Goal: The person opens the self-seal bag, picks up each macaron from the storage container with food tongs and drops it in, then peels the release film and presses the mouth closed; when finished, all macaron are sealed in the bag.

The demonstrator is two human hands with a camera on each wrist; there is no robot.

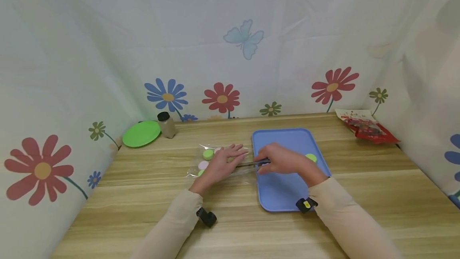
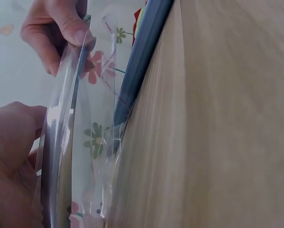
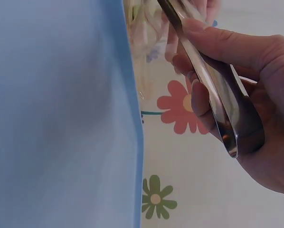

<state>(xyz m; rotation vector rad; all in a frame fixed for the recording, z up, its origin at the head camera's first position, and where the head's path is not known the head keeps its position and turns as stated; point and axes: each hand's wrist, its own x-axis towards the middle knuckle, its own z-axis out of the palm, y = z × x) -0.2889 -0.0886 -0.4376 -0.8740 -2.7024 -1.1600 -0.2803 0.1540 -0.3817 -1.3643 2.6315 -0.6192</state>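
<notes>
A clear plastic bag (image 1: 230, 176) lies left of the blue tray (image 1: 284, 195), holding several round pieces (image 1: 208, 154), green and pale pink like macarons. Palm down over this bag, my left hand (image 1: 220, 164) stretches its fingers across the film and touches it. My right hand (image 1: 282, 159), above the tray's left part, grips metal tongs (image 3: 206, 78) between thumb and fingers. The tongs point left, their far ends at the bag beside my left hand; the tips are hidden. A green round piece (image 1: 311, 158) lies on the tray, partly covered by my right forearm.
At the back left are a green plate (image 1: 141, 134) and a jar with a black lid (image 1: 167, 125). A red and white food packet (image 1: 366, 126) lies at the back right. A printed curtain (image 1: 251, 71) stands behind the wooden table (image 1: 230, 231).
</notes>
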